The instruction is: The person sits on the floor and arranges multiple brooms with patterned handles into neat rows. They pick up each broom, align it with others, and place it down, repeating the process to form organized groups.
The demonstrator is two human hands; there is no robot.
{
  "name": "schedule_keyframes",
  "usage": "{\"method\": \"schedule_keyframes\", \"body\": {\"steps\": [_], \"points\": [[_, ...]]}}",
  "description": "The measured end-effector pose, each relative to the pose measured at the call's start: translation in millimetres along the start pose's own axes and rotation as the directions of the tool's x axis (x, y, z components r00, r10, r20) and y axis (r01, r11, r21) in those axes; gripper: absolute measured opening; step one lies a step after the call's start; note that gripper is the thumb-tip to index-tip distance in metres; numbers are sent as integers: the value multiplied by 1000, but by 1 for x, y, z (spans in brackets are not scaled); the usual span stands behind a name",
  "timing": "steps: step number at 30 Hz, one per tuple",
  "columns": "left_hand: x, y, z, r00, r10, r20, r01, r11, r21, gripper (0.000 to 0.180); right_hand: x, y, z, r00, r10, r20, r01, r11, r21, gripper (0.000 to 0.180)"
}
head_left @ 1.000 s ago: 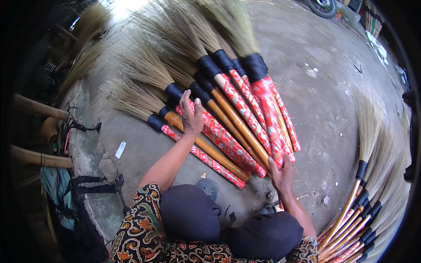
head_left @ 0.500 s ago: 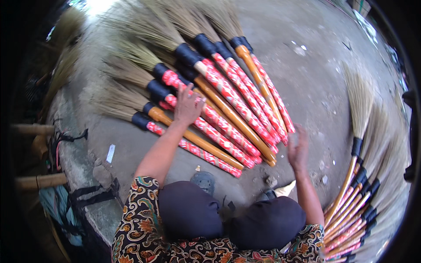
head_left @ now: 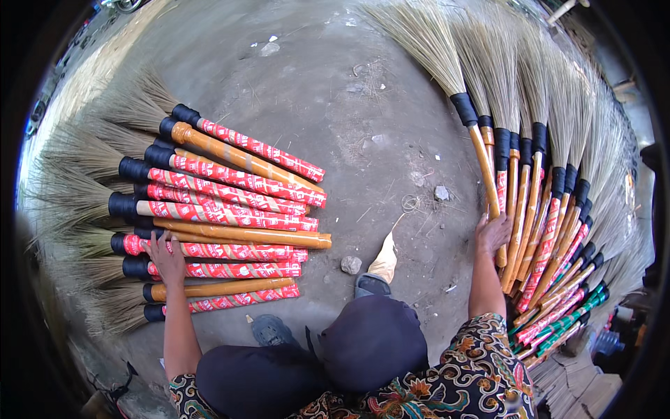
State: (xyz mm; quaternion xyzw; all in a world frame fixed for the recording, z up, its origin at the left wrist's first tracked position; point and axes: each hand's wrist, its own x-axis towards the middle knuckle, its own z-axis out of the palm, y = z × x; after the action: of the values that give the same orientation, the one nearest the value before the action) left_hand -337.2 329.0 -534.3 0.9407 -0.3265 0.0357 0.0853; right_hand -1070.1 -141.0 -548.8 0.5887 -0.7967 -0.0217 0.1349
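Note:
My right hand (head_left: 493, 234) is closed round the lower handle of a grass broom (head_left: 485, 167) at the near edge of the right-hand pile. This broom has a yellowish-brown handle, a black band and pale bristles fanning away from me. On the left, my left hand (head_left: 166, 260) rests with fingers spread over a broom handle wrapped in red-and-white paper (head_left: 216, 251), just below its black band. Around it lie several more brooms, some with red-and-white handles, others with glossy orange-brown ones like this broom (head_left: 244, 232). Their bristles point left.
More brooms are stacked at right, some with green handles (head_left: 572, 312). Between the piles, the grey ground (head_left: 363, 188) carries a stone (head_left: 351, 265), bits of litter and straw. My knees and feet are at the bottom, by a pale pointed scrap (head_left: 384, 257).
The view has swung to the right. My right hand, earlier empty near the left pile's handle ends, now grips a broom at the right pile. My left hand stays on the left pile.

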Motion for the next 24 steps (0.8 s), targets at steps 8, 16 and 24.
{"method": "schedule_keyframes", "body": {"steps": [8,16,24], "points": [[1,48,-1,974,-196,-115,166,959,-228,71,26,5,-2,930,-367,20,355,911,209,47],[-2,73,3,968,-221,-121,214,975,-66,81,-81,-92,-19,915,-396,76,207,621,756,39],[-2,76,6,965,-199,-170,189,979,-76,83,-81,-297,-120,675,-731,-98,443,295,847,46]]}}
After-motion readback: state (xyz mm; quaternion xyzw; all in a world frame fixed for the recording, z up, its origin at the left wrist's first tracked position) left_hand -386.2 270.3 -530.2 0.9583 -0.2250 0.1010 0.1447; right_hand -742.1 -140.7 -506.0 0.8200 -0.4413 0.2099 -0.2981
